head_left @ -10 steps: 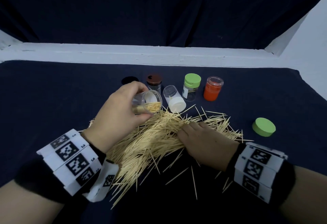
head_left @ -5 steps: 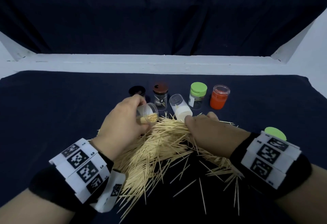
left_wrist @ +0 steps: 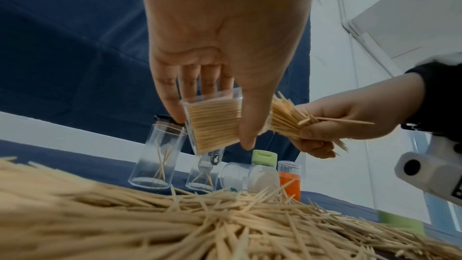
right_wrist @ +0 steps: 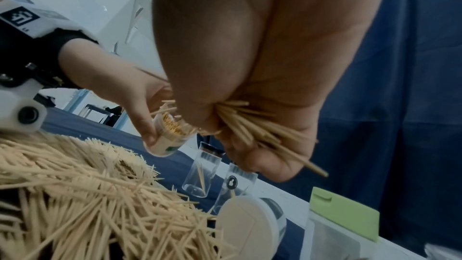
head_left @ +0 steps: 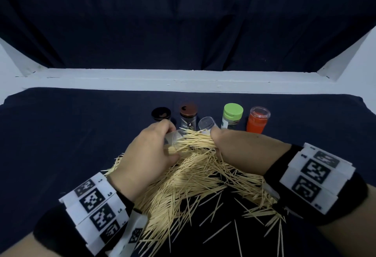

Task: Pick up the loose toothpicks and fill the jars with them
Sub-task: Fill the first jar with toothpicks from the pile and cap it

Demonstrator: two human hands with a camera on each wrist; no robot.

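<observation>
The left hand point(left_wrist: 225, 50) holds a small clear jar point(left_wrist: 212, 122) above the table, with the fingers behind it and the thumb in front, all curled around its wall. The jar is tilted so that its open mouth looks toward the right hand point(left_wrist: 335, 124); I think this makes it easier to slide sticks in lengthwise. It is already packed with toothpicks lying side by side, so it seems nearly full. The right hand is closed tightly on a bundle of toothpicks point(right_wrist: 260, 131), and the tips of this bundle reach the mouth of the jar, where some enter and some stick out at angles. The fist keeps the sticks parallel, which probably helps them go in together. Under both hands lies the big loose pile of toothpicks point(head_left: 183, 183) on the dark cloth point(head_left: 61, 134), so most of the work is still left. Behind the pile stand two clear jars with dark lids point(left_wrist: 157, 157), each with only a few sticks inside, then a jar lying on its side point(head_left: 206, 124), a jar with a green lid point(head_left: 233, 114) and an orange jar point(head_left: 257, 122). A separate green lid point(left_wrist: 400, 224) rests on the cloth at the right side.
</observation>
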